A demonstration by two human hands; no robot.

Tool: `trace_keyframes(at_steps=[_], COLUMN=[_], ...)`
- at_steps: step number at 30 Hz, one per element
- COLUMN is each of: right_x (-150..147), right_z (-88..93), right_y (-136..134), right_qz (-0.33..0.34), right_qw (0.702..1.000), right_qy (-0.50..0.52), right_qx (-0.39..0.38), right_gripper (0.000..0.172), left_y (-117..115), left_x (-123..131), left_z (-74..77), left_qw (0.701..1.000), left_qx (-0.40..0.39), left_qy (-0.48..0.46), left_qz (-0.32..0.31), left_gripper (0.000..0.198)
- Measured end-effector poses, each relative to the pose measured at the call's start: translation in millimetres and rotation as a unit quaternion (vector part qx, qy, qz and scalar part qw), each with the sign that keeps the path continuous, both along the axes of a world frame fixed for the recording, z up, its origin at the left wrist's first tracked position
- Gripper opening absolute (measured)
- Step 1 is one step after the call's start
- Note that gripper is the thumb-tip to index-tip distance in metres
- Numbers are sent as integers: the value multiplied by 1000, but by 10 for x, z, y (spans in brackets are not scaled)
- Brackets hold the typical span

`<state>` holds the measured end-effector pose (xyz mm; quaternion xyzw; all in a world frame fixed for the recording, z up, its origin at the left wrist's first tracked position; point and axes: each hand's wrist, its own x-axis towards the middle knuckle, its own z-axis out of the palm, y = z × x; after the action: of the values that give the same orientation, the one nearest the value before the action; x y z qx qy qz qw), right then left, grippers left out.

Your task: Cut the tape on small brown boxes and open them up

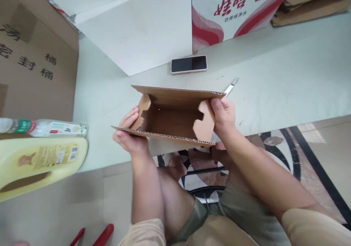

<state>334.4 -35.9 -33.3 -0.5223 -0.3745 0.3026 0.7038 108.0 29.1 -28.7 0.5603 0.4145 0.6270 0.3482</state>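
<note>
Between my two hands is a small brown cardboard box (175, 135), its top facing me and its inside bare. The two long flaps stand up, and the notched short flaps lean at either end. My left hand (131, 134) grips the left end, thumb on the near flap and fingers against the left short flap. At the right end, my right hand (225, 116) holds the box with its thumb over the corner of the far flap. A slim utility knife (230, 87) lies on the table just beyond my right hand.
A phone (189, 64) lies on the table (279, 77) beyond the box. White cartons (142, 30) and a red-and-white carton (233, 15) stand behind. On the left are a large brown carton (35, 66), a clear bottle (44, 127) and a yellow jug (46, 161).
</note>
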Motion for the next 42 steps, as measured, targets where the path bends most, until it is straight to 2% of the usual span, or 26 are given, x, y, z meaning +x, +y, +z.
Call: trace_keyframes(at_steps=[2, 3, 9, 16, 23, 30, 33, 38, 42], right_x=[60, 84, 133, 193, 182, 214, 235, 244, 302], right_z=[-3, -4, -3, -12, -18, -45, -44, 49, 23], right_y=[-27, -42, -107, -190, -189, -208, -220, -248, -334], right_qz=[-9, -8, 39, 73, 30, 53, 65, 27, 78], right_qw=[1000, 999, 999, 997, 999, 997, 996, 988, 979], right_qy=[20, 29, 24, -4, -18, -38, -43, -121, -154], right_qx=[-15, -18, -5, -6, 22, 28, 42, 94, 108], right_gripper=[56, 54, 40, 36, 29, 24, 21, 12, 15], left_y=[-41, -56, -79, -85, -88, -131, -84, 66, 125], left_x=[71, 105, 183, 230, 261, 220, 238, 285, 301], left_z=[-1, -5, -32, -5, 28, 0, 8, 47, 58], left_qw=[995, 993, 995, 995, 996, 996, 996, 997, 995], left_qx=[79, 92, 34, -24, -43, -52, -48, -57, -62], left_qy=[-20, -28, -34, -38, -46, -43, -41, -56, -74], left_qz=[63, 72, 86, 87, 61, 60, 58, 19, -12], left_gripper=[62, 61, 52, 57, 57, 59, 58, 49, 45])
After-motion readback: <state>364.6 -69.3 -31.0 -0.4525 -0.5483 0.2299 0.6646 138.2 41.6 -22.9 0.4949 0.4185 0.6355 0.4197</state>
